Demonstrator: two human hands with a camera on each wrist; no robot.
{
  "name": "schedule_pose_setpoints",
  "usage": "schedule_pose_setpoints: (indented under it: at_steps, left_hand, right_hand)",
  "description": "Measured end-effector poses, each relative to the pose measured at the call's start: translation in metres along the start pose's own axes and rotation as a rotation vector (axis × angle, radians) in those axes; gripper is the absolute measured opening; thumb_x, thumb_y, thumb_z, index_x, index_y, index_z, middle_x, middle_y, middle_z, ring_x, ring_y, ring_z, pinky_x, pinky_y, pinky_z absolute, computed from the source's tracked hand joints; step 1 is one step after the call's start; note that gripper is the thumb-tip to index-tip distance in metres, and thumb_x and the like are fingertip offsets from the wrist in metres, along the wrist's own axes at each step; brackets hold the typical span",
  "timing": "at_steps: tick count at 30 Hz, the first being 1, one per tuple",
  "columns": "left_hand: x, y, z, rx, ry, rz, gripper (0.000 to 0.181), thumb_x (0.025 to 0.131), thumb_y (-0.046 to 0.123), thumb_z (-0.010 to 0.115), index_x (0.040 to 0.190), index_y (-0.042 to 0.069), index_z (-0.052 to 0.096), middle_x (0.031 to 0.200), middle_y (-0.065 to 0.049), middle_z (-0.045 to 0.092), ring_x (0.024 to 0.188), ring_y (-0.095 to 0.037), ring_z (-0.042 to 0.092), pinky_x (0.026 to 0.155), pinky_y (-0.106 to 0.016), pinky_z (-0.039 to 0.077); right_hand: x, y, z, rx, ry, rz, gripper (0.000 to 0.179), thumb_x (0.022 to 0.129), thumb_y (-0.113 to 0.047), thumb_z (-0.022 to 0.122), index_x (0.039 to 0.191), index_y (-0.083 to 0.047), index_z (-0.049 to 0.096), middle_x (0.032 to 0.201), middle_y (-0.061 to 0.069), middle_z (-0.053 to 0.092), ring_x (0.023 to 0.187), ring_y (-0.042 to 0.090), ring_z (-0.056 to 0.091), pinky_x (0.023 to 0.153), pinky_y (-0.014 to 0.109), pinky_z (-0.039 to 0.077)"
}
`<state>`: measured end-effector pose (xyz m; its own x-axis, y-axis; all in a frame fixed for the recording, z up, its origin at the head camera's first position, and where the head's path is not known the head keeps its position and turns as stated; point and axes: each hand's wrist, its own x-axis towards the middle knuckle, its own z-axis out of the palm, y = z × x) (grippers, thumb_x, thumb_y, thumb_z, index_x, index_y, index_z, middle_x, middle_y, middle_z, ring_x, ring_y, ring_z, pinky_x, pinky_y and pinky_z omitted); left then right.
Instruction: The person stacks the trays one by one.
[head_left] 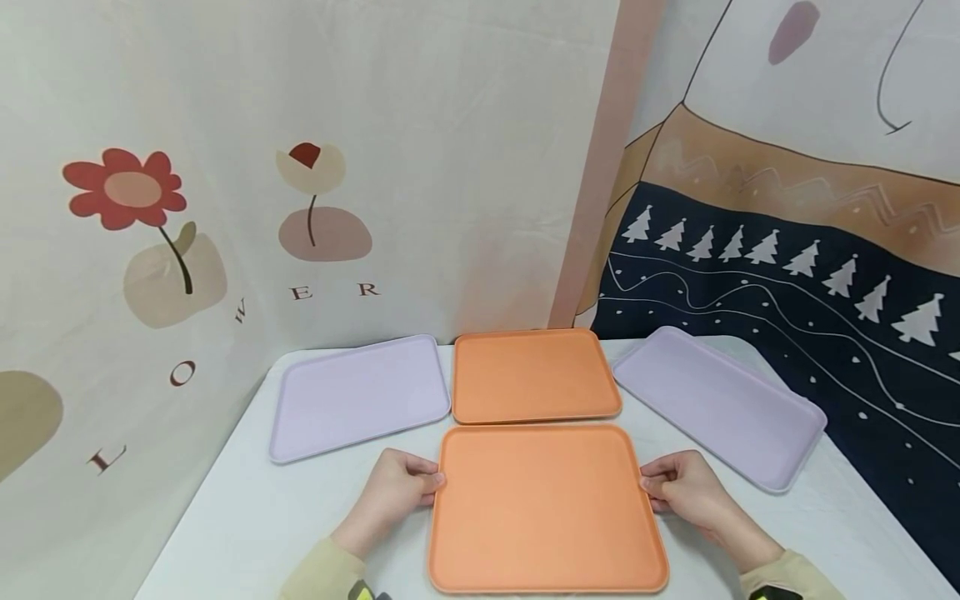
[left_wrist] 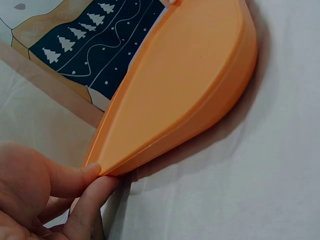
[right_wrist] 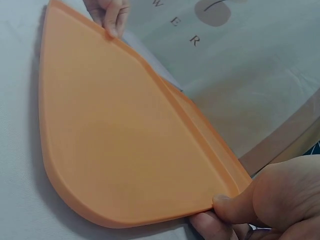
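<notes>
Both hands hold the near orange tray (head_left: 547,517) by its two short sides, in front of the person. My left hand (head_left: 393,493) pinches the left rim, thumb on top and fingers beneath, as the left wrist view shows with the tray (left_wrist: 175,75) stretching away. On the opposite rim, my right hand (head_left: 690,492) pinches in the same way; the right wrist view has its thumb (right_wrist: 225,205) on the tray's edge. A shadow lies on the cloth beside the tray in both wrist views. Directly behind stands a second orange tray (head_left: 536,375), close to its far edge.
A lilac tray (head_left: 360,398) lies at the back left, and another lilac tray (head_left: 720,404) lies slanted at the right. White cloth (head_left: 225,508) covers the table. A flower-printed curtain (head_left: 420,167) hangs behind, with a dark tree-patterned cloth (head_left: 787,308) at the right.
</notes>
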<state>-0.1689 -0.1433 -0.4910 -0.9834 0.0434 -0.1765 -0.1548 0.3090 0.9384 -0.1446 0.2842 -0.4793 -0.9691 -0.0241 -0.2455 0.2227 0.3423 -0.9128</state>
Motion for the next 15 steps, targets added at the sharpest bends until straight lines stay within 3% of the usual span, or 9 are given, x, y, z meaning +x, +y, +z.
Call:
schedule_pose_setpoints:
  at_steps: [15]
  left_hand:
    - [0.0003,0.0027,0.0019,0.046,0.008,0.005,0.012,0.087,-0.006,0.08,0.096,-0.012,0.074,0.087,-0.012,0.075,0.074,-0.023,0.076,0.066,-0.034,0.067]
  right_hand:
    - [-0.0015,-0.0002,0.0019,-0.011,0.019,-0.003,0.017,0.097,0.013,0.064,0.111,0.021,0.067,0.092,0.015,0.07,0.079,0.022,0.068,0.064,0.028,0.064]
